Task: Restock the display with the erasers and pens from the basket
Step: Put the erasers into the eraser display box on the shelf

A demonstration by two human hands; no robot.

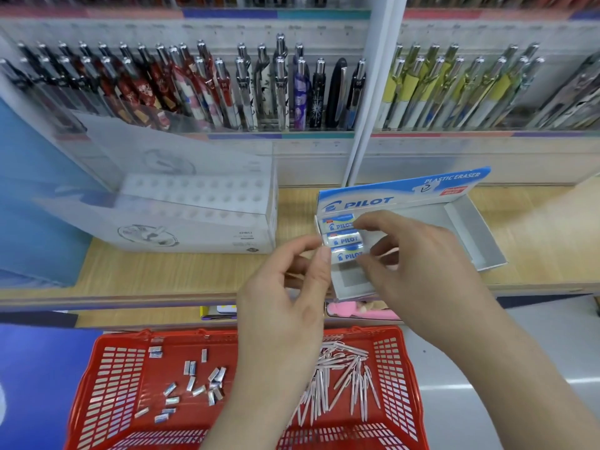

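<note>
Basket, red, near centre: loose erasers on its left, pink pens on its right. Pilot display box stands farther back, right of a white pen tray, w/ three erasers rowed at its left side. R hand pinches nearest eraser at its right end. L hand, fingers narrow, prob. pinches the left end, which is partly hidden. Risk: seated skewed, it knocks the other two askew, or slips & drops off the shelf.
</note>
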